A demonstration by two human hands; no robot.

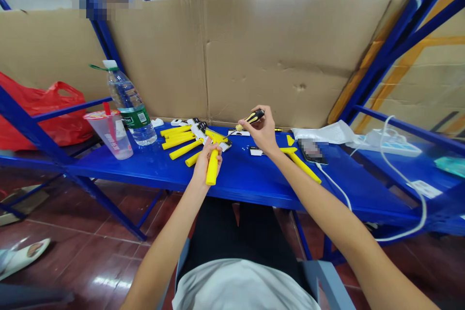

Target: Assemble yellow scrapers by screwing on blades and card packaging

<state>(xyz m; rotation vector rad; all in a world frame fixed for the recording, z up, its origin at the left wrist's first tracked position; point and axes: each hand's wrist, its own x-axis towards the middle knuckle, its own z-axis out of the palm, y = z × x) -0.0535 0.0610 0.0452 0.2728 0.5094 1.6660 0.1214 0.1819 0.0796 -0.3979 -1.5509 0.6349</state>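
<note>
My left hand (202, 163) is closed around the handle of a yellow scraper (211, 170), its wide head pointing away from me. In my right hand (266, 131) is a black-and-yellow screwdriver (255, 116), slanted so that its shaft reaches down to the scraper's head. Whether the tip sits in a screw is too small to tell. Left of my left hand lie several more yellow scrapers (185, 149), side by side, with black-and-white heads overlapping. Another yellow scraper (305, 167) rests to the right, beyond my right forearm.
A water bottle (132, 106) and a plastic cup (116, 138) stand on the blue table (250, 181) at left, near a red bag (43, 116). A phone (312, 151), its white cable (337, 186) and a white packet (323, 133) lie at right. Cardboard (261, 53) walls the back.
</note>
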